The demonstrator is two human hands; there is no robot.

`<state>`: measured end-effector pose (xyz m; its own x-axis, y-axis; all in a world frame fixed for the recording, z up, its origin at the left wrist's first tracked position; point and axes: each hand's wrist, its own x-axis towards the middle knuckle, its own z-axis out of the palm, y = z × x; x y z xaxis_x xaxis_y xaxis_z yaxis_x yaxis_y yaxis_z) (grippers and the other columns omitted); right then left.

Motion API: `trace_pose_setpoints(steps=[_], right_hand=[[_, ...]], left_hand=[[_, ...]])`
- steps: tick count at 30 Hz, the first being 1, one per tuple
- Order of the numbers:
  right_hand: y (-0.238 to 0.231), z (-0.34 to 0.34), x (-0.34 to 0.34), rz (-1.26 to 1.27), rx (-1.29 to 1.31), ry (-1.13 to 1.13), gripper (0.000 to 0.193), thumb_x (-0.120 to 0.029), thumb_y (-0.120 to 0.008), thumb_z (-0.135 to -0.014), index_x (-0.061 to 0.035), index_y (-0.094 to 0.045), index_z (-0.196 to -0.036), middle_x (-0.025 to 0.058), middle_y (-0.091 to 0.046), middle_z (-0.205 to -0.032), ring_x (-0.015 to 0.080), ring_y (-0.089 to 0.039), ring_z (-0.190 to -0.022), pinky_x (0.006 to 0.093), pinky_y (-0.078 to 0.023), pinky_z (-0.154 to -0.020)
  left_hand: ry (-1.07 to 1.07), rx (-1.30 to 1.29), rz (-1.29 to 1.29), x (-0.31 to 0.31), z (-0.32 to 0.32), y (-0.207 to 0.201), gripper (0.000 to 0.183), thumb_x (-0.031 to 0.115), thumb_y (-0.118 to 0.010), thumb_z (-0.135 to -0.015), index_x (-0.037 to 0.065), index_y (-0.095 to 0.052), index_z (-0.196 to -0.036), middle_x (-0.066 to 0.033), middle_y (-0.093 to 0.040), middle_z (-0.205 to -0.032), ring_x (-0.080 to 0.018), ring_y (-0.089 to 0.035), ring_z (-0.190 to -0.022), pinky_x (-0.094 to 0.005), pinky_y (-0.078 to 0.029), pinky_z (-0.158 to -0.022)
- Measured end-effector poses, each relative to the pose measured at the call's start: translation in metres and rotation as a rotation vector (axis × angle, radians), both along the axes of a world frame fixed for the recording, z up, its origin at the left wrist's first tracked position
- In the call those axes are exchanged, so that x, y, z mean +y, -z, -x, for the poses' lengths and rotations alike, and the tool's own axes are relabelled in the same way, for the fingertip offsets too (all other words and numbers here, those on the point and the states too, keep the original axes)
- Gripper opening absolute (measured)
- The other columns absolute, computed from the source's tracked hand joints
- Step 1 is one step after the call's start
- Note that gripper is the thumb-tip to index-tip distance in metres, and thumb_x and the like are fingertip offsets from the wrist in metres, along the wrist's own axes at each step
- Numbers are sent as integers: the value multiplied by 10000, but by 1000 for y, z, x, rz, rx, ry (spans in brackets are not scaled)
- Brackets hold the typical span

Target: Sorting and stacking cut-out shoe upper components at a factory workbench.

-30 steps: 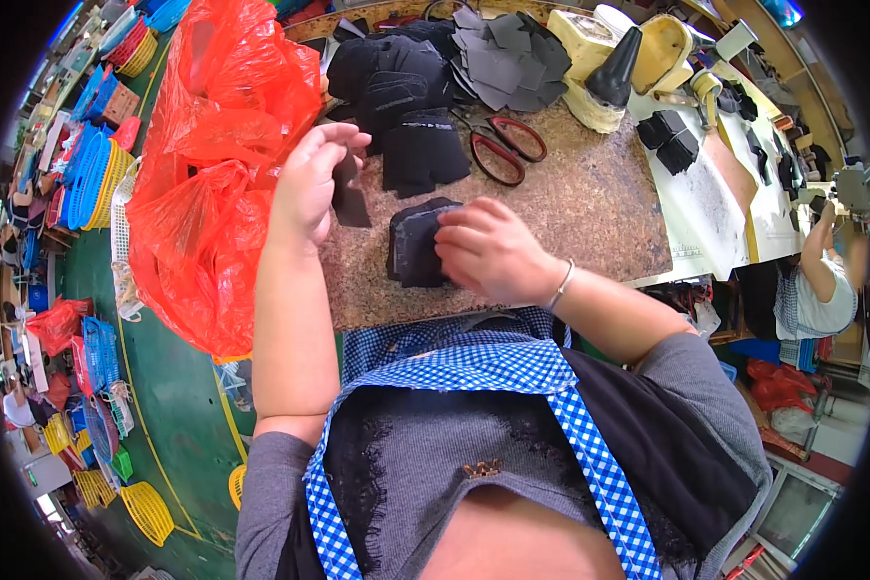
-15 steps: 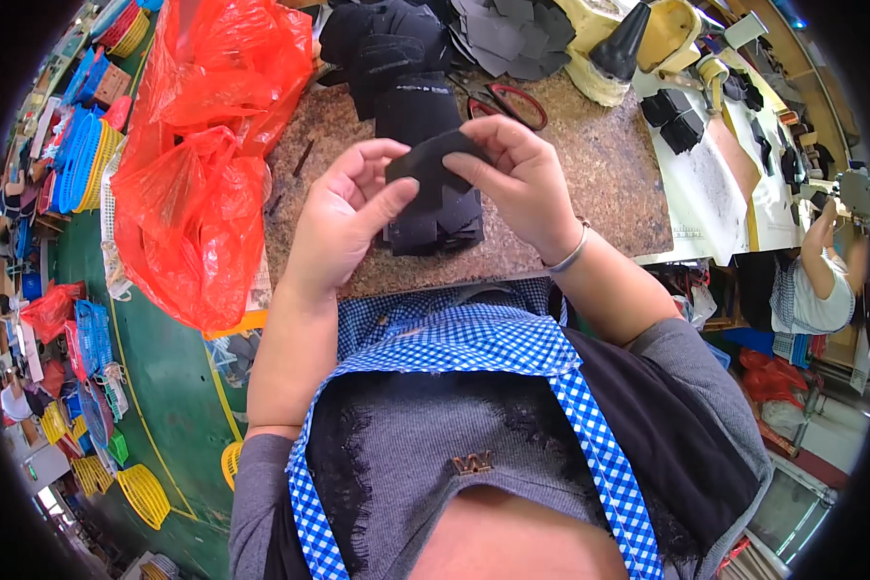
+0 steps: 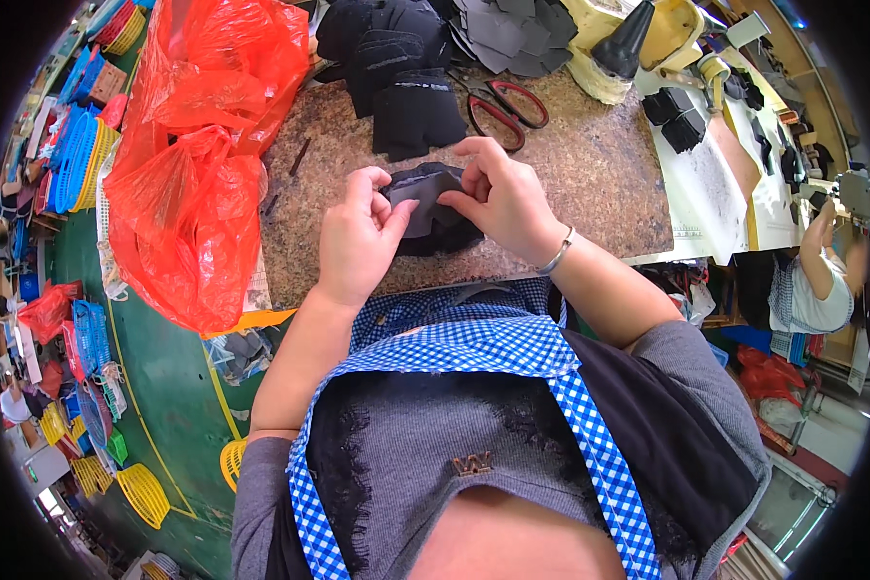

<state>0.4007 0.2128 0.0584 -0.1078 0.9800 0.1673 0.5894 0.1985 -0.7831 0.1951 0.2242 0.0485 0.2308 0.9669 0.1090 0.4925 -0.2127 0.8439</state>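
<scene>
A dark grey cut piece of sheet material [image 3: 423,201] lies over a pile of black cut pieces [image 3: 435,239] on the worktable near me. My left hand [image 3: 360,237] is closed at the grey piece's left side, with the thumb over its edge. At the other side my right hand [image 3: 512,201] pinches it between thumb and bent fingers. The fingertips behind the piece are partly hidden. Just beyond my hands sits a separate stack of black pieces [image 3: 418,116].
Scissors with red-and-black handles [image 3: 508,108] lie beyond my right hand. More black pieces [image 3: 377,43] and grey pieces [image 3: 517,34] are heaped at the back. A red plastic bag [image 3: 198,184] covers the table's left side. A black cone [image 3: 621,43] stands back right.
My hands have come down nearer the table with a piece, onto the near pile. The near pile and the farther stack now show apart, with tabletop between them.
</scene>
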Motion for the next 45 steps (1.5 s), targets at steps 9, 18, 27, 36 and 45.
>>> trace_pose_setpoints(steps=[9, 18, 27, 36, 45], right_hand=[[5, -4, 10, -416, -210, -342, 215, -6, -658, -749, -53, -651, -959, 98, -644, -949, 273, -632, -868, 381, -528, -793], [-7, -5, 58, -170, -199, 34, 392, -243, -800, -742, -32, -616, -1017, 93, -625, -870, 233, -622, -735, 340, -526, -691], [27, -7, 110, -141, -338, 43, 456, -216, -839, -667, -68, -604, -1028, 106, -577, -997, 312, -574, -987, 402, -482, -863], [30, -10, 109, -266, -181, 116, 388, -121, -831, -654, -57, -564, -928, 113, -572, -936, 303, -591, -879, 381, -495, -771], [26, -7, 100, -163, -136, 24, 200, -16, -691, -701, -29, -534, -823, 132, -607, -866, 298, -607, -763, 374, -492, -668]], left_hand=[[298, 224, -620, -12, -2, 2, 673, 291, -827, -688, 27, -530, -1231, -174, -493, -1322, -377, -501, -1192, -476, -407, -1006], [244, 222, -35, 36, 2, 3, 864, 328, -879, -616, -11, -484, -1306, -221, -528, -1293, -345, -524, -1202, -405, -425, -1020], [498, 461, 51, 19, -18, -5, 777, 428, -846, -578, -9, -581, -1164, -210, -564, -1141, -370, -555, -1104, -415, -454, -974], [-158, 327, -25, 31, 73, -18, 685, 262, -875, -627, 0, -523, -1154, -199, -617, -1104, -381, -602, -1011, -443, -497, -881], [169, 9, -245, 61, -12, -9, 735, 219, -821, -703, -12, -461, -1300, -206, -502, -1312, -381, -494, -1218, -422, -397, -1051]])
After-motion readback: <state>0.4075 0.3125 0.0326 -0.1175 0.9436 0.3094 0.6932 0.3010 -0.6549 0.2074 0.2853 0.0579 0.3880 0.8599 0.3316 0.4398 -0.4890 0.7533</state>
